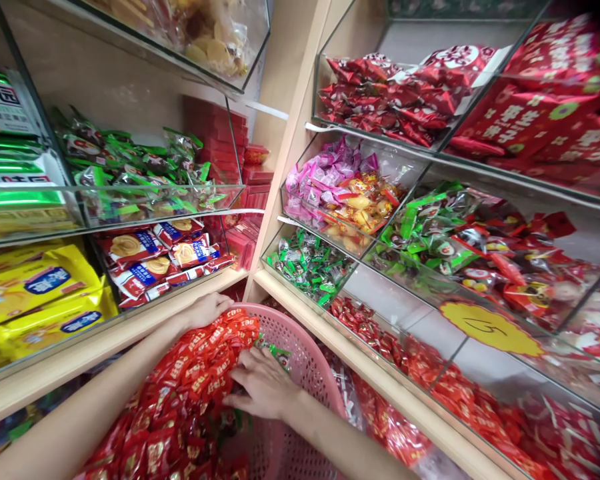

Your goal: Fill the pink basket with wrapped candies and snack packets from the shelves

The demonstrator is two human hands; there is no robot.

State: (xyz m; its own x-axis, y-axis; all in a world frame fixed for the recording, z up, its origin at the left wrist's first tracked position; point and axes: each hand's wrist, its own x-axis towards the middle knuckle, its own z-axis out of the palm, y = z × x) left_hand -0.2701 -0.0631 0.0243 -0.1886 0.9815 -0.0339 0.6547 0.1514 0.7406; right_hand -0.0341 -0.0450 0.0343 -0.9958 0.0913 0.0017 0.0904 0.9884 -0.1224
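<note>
A large heap of red-wrapped candies fills the left side of a pink perforated plastic basket. My left hand is at the heap's far left edge, by the basket's back rim. Its fingers are curled, and what lies under them is hidden. My right hand reaches over the basket from the right. Its fingers are spread against the right side of the red heap. A few green-wrapped candies show inside the basket beyond this hand.
Wooden shelving with clear bins meets in a corner ahead. On the left are yellow packets and red-blue biscuit packs. The right bins hold purple-wrapped sweets and red bags. A yellow price tag hangs there. The shelf edge runs close beside the basket.
</note>
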